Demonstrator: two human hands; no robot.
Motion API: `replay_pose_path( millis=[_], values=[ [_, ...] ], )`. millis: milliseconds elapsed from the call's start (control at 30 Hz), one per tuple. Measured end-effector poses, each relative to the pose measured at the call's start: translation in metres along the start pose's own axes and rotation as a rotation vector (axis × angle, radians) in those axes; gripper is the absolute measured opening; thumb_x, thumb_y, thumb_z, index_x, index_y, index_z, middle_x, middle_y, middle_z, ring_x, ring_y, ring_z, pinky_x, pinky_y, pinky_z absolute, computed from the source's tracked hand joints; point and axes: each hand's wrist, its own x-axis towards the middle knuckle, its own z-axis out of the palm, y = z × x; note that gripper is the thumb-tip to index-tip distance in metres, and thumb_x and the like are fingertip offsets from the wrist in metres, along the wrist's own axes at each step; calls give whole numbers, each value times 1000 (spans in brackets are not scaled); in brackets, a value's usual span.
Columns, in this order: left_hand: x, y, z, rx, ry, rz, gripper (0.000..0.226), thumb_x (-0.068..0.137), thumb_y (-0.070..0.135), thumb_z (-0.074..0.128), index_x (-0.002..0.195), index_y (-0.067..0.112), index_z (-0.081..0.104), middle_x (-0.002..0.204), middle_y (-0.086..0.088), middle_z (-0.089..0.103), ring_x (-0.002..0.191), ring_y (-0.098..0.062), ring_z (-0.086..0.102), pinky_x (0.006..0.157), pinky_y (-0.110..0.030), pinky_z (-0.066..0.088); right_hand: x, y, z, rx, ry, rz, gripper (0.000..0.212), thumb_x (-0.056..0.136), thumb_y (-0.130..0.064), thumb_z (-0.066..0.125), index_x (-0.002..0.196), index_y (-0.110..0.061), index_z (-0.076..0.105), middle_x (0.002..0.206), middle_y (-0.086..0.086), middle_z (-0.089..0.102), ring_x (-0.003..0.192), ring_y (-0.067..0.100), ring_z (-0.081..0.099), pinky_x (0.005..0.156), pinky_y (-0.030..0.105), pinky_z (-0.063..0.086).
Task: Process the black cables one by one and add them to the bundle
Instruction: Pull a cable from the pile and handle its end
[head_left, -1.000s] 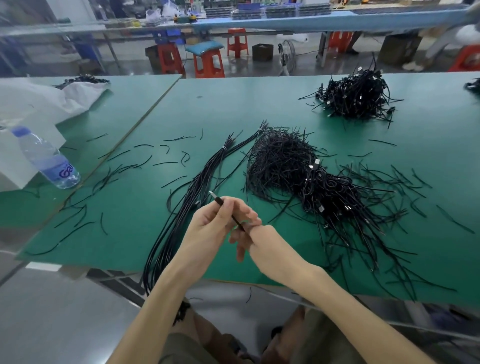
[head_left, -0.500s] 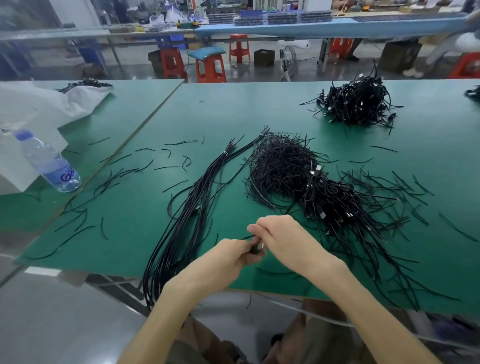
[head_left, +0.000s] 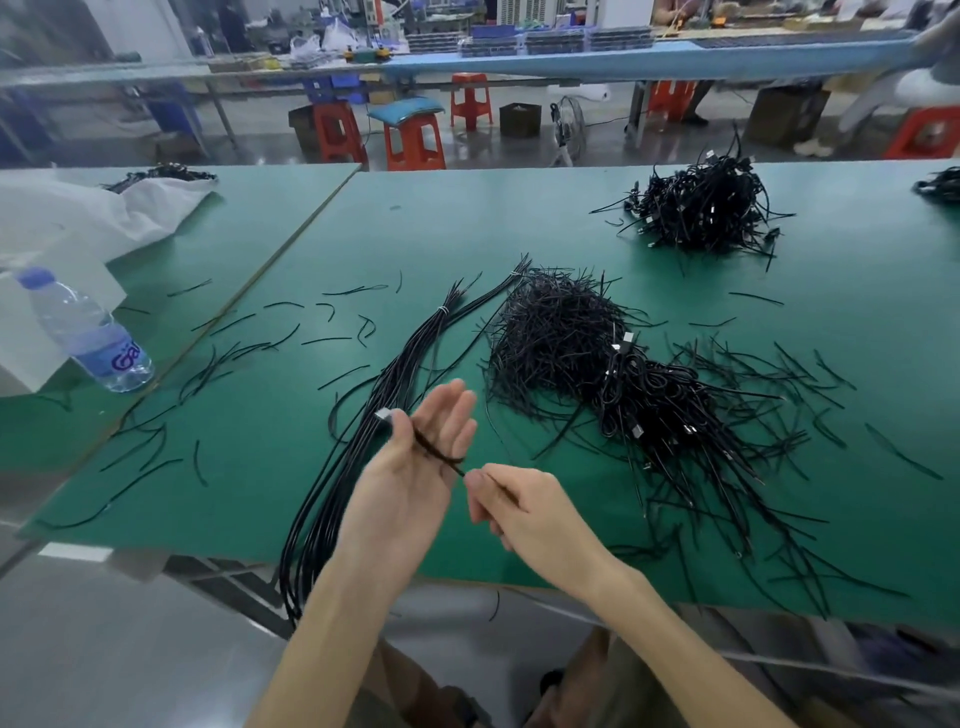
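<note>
Floor: grey and glossy (head_left: 78, 649), showing below the near edge of the desk.
Right hand (head_left: 524, 514): near centre, fingers curled, fingertips pinching one end of a black cable (head_left: 436, 451).
Left hand (head_left: 415, 467): just left of the right hand, palm up and fingers straight. The thumb appears to pin the cable near its pale connector, which sticks out on the left side of the hand.
Task cable: stretched across the left palm between both hands, above the near part of the desk.
Desk (head_left: 467, 218): green mat surface, littered with short black offcuts (head_left: 327, 341), mostly to the left.
Bundle (head_left: 322, 519): long black cables bound by a white tie at the far end. It lies diagonally just left of the hands, with its near end hanging over the desk edge.
Tangled cable heap (head_left: 649, 405): right of the hands, with pale connectors showing.
Heap of short black strands (head_left: 556, 332): touching the tangled heap on its far-left side.
Water bottle (head_left: 88, 332): on the adjoining green desk (head_left: 234, 223) at left, beside white sheeting (head_left: 104, 208).
Second cable heap (head_left: 706, 208): far right on the desk, well apart from the others.
Room: a workshop with red stools (head_left: 415, 140), a floor fan (head_left: 569, 124) and a long blue-topped bench (head_left: 623, 57) carrying trays.
</note>
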Motion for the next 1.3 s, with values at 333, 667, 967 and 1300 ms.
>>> replay_pose_path(
  millis=[333,667,967,1300],
  values=[
    [-12,-23,-20,1462,-176,-19,27,108,21,47,88,11,62,81,6,67,80,-18,61,73,-22,49,43,1,-23,-281,22,-32,59,99,-55,55,59,-13,40,54,-4,39,53,13,33,55,33,33],
    [-11,-19,-8,695,-16,37,48,106,36,40,147,13,52,146,4,60,136,-7,53,111,-21,41,19,-10,-2,-217,137,-164,45,108,-41,42,75,-12,54,68,-5,55,61,12,49,60,33,43],
    [-11,20,-2,-52,66,107,35,106,34,43,113,10,68,93,4,65,72,-8,62,76,-23,53,22,22,-11,-350,-21,-145,51,103,-60,35,76,-18,47,73,-8,49,65,10,46,64,29,40],
    [-27,-8,-34,1382,-89,-85,29,108,15,47,96,16,74,82,3,76,72,-14,70,69,-24,50,45,5,-45,-512,30,-145,48,86,-62,66,66,-21,50,69,-9,49,63,7,46,61,23,35]
  ],
)
